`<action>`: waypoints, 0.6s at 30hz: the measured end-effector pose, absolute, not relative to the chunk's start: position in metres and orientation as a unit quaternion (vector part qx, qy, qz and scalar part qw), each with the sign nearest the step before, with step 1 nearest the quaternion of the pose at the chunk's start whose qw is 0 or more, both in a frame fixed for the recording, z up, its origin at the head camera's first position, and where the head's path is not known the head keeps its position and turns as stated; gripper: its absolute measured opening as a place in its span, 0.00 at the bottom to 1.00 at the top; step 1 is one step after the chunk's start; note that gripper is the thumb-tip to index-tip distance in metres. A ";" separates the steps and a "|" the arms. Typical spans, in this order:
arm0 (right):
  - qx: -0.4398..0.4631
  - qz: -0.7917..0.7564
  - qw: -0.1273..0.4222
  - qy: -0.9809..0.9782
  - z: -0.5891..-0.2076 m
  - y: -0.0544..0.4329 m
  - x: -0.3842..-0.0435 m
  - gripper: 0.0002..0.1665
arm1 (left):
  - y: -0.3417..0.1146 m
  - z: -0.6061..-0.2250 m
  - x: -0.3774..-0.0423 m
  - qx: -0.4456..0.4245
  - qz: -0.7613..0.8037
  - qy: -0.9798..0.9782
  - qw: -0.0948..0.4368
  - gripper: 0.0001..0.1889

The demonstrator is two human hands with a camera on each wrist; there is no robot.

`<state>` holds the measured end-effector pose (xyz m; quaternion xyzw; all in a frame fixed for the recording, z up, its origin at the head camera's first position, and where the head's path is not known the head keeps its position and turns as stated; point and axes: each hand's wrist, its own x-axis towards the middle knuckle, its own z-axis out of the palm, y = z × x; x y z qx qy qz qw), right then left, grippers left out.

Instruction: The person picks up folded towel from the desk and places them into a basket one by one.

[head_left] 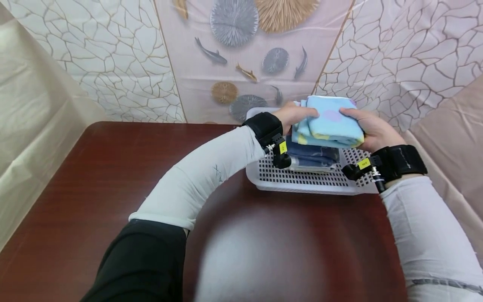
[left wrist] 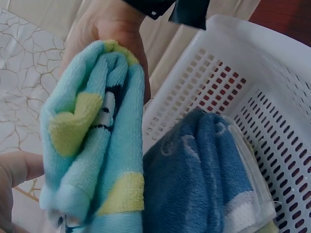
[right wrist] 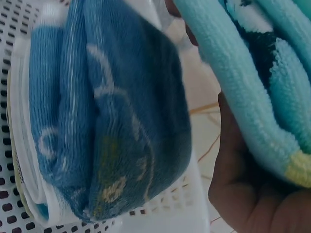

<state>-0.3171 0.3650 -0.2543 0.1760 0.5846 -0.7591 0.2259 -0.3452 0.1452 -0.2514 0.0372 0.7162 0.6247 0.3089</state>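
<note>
Both hands hold a folded light-blue towel [head_left: 332, 121] with yellow and lilac patches above a white basket. My left hand [head_left: 296, 116] grips its left side, thumb on top. On the opposite side my right hand [head_left: 377, 129] grips it, thumb on top and fingers underneath. Below it, a folded dark-blue towel [head_left: 311, 153] lies in the basket [head_left: 302, 184], over a folded pale cloth [head_left: 311, 169]. In the left wrist view the light-blue towel [left wrist: 121, 145] shows its folded layers beside the dark-blue towel [left wrist: 180, 170]. The right wrist view shows the dark-blue towel's [right wrist: 136, 107] pale line pattern.
The basket has perforated walls and stands at the back right of a brown wooden table [head_left: 113, 176]. A patterned cloth [head_left: 226, 75] hangs behind the table. Beige fabric [head_left: 37, 117] hangs at the left, and pinkish fabric [head_left: 453, 138] at the right.
</note>
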 end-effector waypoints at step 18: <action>0.167 -0.661 0.229 0.694 -0.276 0.363 -0.322 0.51 | 0.150 -0.317 -0.401 0.011 0.612 0.715 0.338 0.40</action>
